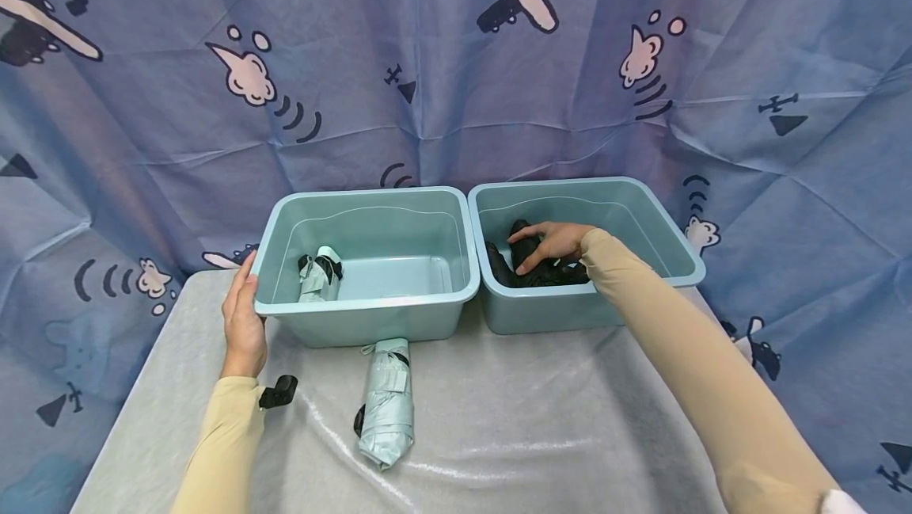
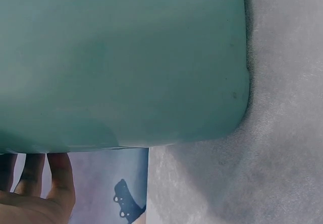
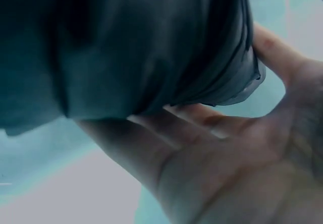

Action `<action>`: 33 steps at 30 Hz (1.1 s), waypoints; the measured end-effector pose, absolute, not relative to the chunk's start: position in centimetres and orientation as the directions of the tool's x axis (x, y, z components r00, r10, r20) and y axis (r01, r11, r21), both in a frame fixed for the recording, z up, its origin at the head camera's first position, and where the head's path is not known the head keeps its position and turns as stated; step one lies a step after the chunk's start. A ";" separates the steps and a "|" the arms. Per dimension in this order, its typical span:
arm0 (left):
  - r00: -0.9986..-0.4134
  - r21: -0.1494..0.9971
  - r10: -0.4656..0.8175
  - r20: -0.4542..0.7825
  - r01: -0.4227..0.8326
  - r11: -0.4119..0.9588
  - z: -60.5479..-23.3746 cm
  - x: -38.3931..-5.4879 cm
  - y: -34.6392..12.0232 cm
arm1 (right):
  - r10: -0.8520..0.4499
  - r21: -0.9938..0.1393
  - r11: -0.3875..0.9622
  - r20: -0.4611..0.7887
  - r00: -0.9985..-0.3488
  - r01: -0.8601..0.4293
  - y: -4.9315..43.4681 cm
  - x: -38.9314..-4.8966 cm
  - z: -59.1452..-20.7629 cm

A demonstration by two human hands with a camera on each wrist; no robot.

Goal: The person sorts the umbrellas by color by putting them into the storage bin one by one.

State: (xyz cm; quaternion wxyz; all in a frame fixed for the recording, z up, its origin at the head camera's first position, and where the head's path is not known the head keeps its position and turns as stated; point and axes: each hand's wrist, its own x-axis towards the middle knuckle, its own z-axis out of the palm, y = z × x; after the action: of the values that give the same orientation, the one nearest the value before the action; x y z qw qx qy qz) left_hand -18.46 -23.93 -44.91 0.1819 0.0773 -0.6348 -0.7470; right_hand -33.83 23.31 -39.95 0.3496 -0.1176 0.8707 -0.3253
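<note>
bundle (image 1: 526, 248) partly behind right grip (image 1: 559, 242)

The left hand (image 2: 38, 201) touches a teal bin's edge (image 2: 121, 72); beside the hand is blue printed fabric (image 2: 98, 178), farther off grey cloth (image 2: 285, 133).

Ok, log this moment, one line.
left hand: touches left teal plastic bin; right hand: grips black fabric roll inside right teal plastic bin; mint folded umbrella: on grey table

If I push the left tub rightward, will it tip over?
The left tub probably won't tip, since it looks low and wide. It may bump the right tub, just beside it. The pale umbrella inside might slide, as there's bare space beside it.
</note>
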 end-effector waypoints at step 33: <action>-0.922 0.978 -0.372 0.105 0.164 -0.131 -44.9 -18.5 -23.9 | -0.424 -0.606 0.796 -0.578 -0.697 0.019 23.0 -33.6 -39.7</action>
State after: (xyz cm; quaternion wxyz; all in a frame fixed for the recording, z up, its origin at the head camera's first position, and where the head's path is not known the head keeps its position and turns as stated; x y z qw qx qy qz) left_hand -18.52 -23.93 -44.89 0.1793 0.0817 -0.6343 -0.7475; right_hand -33.61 22.99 -39.68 0.3712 -0.1161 0.8718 -0.2979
